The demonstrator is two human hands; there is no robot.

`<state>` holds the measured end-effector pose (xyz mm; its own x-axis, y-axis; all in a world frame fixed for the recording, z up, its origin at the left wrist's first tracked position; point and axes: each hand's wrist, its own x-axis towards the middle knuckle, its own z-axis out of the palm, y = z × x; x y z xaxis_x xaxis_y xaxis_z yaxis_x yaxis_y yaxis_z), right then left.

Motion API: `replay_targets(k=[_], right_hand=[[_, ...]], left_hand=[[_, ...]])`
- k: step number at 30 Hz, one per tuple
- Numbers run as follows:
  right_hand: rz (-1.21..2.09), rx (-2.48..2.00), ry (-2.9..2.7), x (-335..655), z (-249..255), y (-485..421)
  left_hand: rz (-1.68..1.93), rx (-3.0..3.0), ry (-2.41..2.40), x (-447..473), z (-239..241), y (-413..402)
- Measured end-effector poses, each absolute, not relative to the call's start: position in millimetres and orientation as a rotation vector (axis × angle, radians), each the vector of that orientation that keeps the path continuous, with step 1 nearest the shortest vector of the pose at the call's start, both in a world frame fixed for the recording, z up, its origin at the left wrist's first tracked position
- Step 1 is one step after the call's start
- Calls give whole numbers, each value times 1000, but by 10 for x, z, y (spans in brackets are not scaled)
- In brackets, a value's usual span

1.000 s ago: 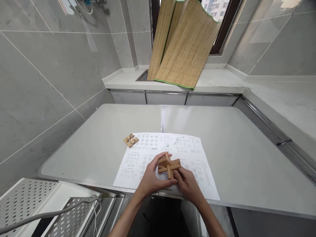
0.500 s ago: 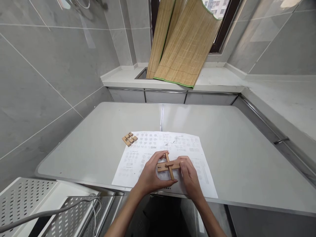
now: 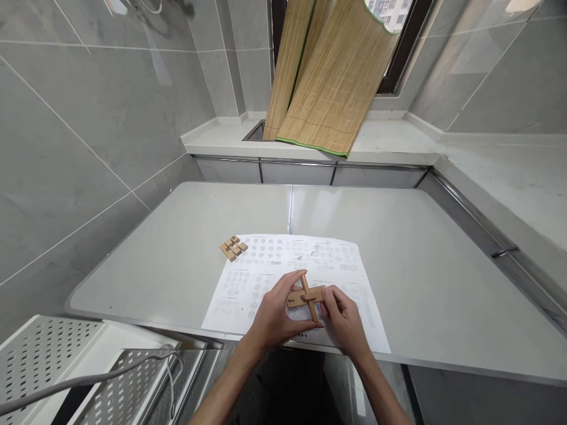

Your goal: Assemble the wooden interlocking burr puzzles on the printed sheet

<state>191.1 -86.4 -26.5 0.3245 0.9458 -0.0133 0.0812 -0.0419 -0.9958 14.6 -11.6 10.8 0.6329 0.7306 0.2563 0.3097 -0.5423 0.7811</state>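
A wooden puzzle made of a flat marked bar crossed by a round rod is held above the printed sheet. My left hand grips the rod between the thumb at its near end and a finger at its far end. With thumb and fingers, my right hand pinches the right end of the flat bar. The white instruction sheet, covered in small diagrams, lies under both hands. Several joined wooden pieces rest at its far left corner.
A wide pale table spans the view, its near edge just below my hands. White perforated racks with a grey cable stand at lower left. A bamboo mat hangs over the ledge by the window.
Both hands have shifted slightly to the right with the puzzle. The right fingers have changed their hold on the bar's end and are more bent.
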Motion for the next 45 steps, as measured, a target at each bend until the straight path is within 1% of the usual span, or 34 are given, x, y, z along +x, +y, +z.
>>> replay_targets(k=[6, 10, 18, 24, 31, 34, 37, 40, 43, 45], right_hand=[[1033, -1398, -1086, 1912, -216, -886], [1072, -1358, -1043, 1905, -240, -884], [1094, -1263, -897, 1914, -282, -871], [1111, -1223, -783, 1913, -369, -863], [1047, -1213, -647, 1913, -362, -848], [1029, -1213, -601, 1922, -350, -844], [1061, -1216, -613, 1923, -337, -850], [1065, -1241, -651, 1914, -317, -857], [1054, -1262, -684, 1906, -304, -857], [1051, -1267, -695, 1903, -298, -856]], left_hand=[[635, 2156, 709, 26, 179, -37], [581, 2140, 701, 36, 236, -39], [762, 2045, 654, 154, 225, -153], [921, 1991, 712, 226, 163, -218], [958, 1960, 719, 165, 183, -274], [964, 1933, 842, -15, 158, -141], [906, 1899, 1215, -271, 128, 112], [748, 2068, 1479, -510, 158, 364], [515, 2238, 1509, -649, 242, 530], [444, 2302, 1446, -690, 278, 603]])
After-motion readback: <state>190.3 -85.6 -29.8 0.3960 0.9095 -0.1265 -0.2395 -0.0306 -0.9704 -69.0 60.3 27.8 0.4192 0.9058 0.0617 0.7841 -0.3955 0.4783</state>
